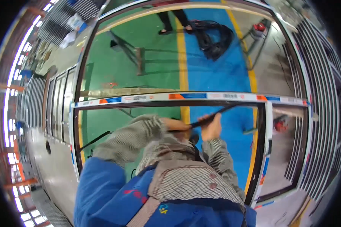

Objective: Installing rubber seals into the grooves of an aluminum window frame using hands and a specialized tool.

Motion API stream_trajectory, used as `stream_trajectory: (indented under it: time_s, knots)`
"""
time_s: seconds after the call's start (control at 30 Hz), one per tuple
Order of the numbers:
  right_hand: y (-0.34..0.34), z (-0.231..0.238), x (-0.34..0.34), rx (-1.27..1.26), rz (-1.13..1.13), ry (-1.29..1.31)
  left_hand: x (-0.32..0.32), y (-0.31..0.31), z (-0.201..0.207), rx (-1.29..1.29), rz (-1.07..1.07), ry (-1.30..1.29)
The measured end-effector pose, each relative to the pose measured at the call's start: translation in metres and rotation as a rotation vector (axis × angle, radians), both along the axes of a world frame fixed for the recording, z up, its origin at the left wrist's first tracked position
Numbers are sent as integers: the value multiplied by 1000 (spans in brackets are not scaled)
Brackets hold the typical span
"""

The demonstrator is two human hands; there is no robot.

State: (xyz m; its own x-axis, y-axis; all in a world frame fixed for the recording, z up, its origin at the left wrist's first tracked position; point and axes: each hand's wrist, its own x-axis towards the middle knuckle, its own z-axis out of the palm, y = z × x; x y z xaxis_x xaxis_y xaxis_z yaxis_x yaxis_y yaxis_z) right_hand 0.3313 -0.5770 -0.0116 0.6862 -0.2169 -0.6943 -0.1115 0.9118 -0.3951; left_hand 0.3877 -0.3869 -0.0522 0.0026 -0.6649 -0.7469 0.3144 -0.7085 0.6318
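Both my hands are in front of my body, inside the lower opening of a large window frame [219, 96] whose bars carry white protective film. My right hand [211, 128] is closed around a thin black strip [224, 110], which slants up from my fingers to the underside of the middle bar. Just to its left, my left hand [176, 124] is also closed on the strip; its fingers are partly hidden and blurred. Another black strip length [96, 140] runs from the frame's left side towards my left sleeve. Whether the two lengths join cannot be seen.
Through the frame show supports [139, 61], a black coiled bundle [212, 39] on the blue floor, and a person's legs [170, 22] at the far side. A red tool [259, 27] sits on a stand. Stacked profiles [316, 109] line the right; more frames [58, 102] stand left.
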Motion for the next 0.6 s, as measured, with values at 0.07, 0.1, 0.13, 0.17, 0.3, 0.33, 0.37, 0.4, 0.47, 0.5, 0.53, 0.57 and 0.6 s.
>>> stream_trajectory:
  time_s: [0.07,0.1,0.13,0.17,0.3,0.33,0.37,0.4,0.47,0.5,0.53,0.57,0.6]
  knots:
    - [7,-23,12,14,27,-62,-17,45,59,-74,175,-145]
    - [6,-47,17,-96,92,-8,-16,46,75,14,187,-387]
    - [9,-39,19,-263,170,96,-17,48,83,102,213,-631]
    - [16,-17,22,-290,163,143,-17,51,78,192,232,-862]
    - [15,-31,27,-564,310,122,-1,32,68,428,259,-1319]
    - [17,-24,31,-462,242,56,2,36,60,431,250,-1310]
    - [17,-17,37,-362,173,-11,5,35,58,433,294,-1244]
    - [15,-13,40,-350,147,-17,7,34,57,433,334,-1182]
    - [12,-14,49,-328,82,16,7,33,55,423,339,-1152]
    - [12,-17,52,-312,22,41,5,32,54,428,358,-1153]
    - [11,-20,51,-286,24,16,4,31,54,433,376,-1156]
    - [12,-19,49,-282,29,18,2,31,53,440,378,-1153]
    - [13,-18,47,-278,9,9,0,31,52,416,374,-1225]
